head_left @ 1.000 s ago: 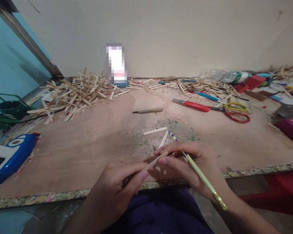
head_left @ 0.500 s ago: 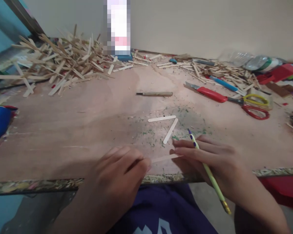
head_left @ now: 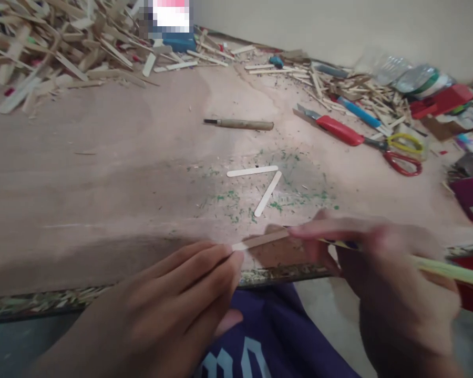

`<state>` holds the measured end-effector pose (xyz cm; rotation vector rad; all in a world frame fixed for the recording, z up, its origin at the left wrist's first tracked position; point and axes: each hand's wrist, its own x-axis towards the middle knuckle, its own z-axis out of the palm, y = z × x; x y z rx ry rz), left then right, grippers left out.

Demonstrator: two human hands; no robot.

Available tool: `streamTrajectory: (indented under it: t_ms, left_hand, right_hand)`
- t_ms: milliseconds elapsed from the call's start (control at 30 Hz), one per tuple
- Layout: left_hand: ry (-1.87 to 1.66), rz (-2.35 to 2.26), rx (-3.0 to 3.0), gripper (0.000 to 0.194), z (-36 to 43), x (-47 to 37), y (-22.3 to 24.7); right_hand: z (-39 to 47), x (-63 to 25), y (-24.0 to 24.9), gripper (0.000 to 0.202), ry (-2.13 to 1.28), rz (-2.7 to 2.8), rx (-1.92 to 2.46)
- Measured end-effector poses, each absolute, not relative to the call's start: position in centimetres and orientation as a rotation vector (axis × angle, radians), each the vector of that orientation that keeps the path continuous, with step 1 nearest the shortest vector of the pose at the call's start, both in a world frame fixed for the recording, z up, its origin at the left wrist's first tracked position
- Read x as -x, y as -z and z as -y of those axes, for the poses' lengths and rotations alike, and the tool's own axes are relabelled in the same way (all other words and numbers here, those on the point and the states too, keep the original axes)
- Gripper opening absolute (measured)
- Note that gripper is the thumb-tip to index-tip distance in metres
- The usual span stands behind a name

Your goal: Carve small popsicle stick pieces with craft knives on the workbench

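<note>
My left hand (head_left: pixel 181 294) is closed on the left end of a craft stick (head_left: pixel 264 239), near the table's front edge. My right hand (head_left: pixel 390 273), blurred by motion, has its fingertips at the stick's other end. A pale yellow pencil (head_left: pixel 453 270) runs through the right hand, its back end pointing right; its tip is hidden by the fingers. Just beyond the hands lie two loose craft sticks, one nearly level (head_left: pixel 252 171) and one slanted (head_left: pixel 268 194), their right and upper ends almost meeting. Green shavings (head_left: pixel 226 197) are scattered around them.
A wooden-handled chisel (head_left: pixel 246 124) lies farther back. To its right are a red-handled knife (head_left: pixel 341 130), scissors (head_left: pixel 404 163) and a blue cutter (head_left: pixel 358 113). Stick piles (head_left: pixel 74 52) fill the back left; plastic bottles (head_left: pixel 421 81) lie back right. A purple box (head_left: pixel 471 199) stands at the right edge.
The pencil has swung from slanting up between the fingers to lying nearly flat, tip leftward. My right hand has turned and shifted right. The whole view has moved closer and tilted down.
</note>
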<state>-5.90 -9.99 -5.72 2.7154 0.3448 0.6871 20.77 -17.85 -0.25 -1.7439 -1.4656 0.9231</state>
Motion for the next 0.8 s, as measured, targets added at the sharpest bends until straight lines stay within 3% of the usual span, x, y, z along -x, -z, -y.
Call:
streamTrajectory:
  t_ms: [100, 233, 500, 800]
  left_hand:
    - [-0.732, -0.358, -2.759, 0.023, 9.9, 6.2, 5.9]
    - [-0.750, -0.293, -2.818, 0.018, 9.9, 5.9, 5.9]
    - [-0.715, -0.547, -2.948, 0.037, 10.2, 7.3, 6.6]
    - [-0.760, -0.628, -2.888, 0.039, 9.7, 7.3, 6.1]
  right_hand:
    - [16.7, -19.6, 0.5, 0.016, -0.897, 1.354, 1.705]
    - [15.2, -19.0, 0.9, 0.006, -0.970, 1.396, 1.699]
    - [12.6, -19.6, 0.5, 0.007, -1.019, 1.506, 1.714]
    - [10.3, -17.5, 1.7, 0.011, -1.053, 1.611, 1.553]
